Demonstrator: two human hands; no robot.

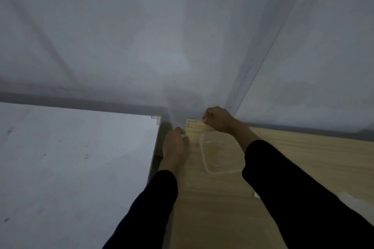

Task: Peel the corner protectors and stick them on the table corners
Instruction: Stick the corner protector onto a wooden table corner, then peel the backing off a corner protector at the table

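Observation:
A clear corner protector [190, 122] sits on the far left corner of the light wooden table [212, 208]. My left hand [175, 145] curls over the table's left edge just below that corner, fingertips pressed on the protector's side wing. My right hand [217, 119] is closed like a fist on the back edge, pressing the other wing. A second clear protector [156, 119] is stuck on the far right corner of the white table [70, 157]. Both arms wear dark sleeves.
A clear plastic container [220, 155] lies on the wooden table between my forearms. A small white scrap [256, 195] peeks out beside my right sleeve. A narrow dark gap [159, 147] separates the two tables. White walls [182, 36] stand close behind both.

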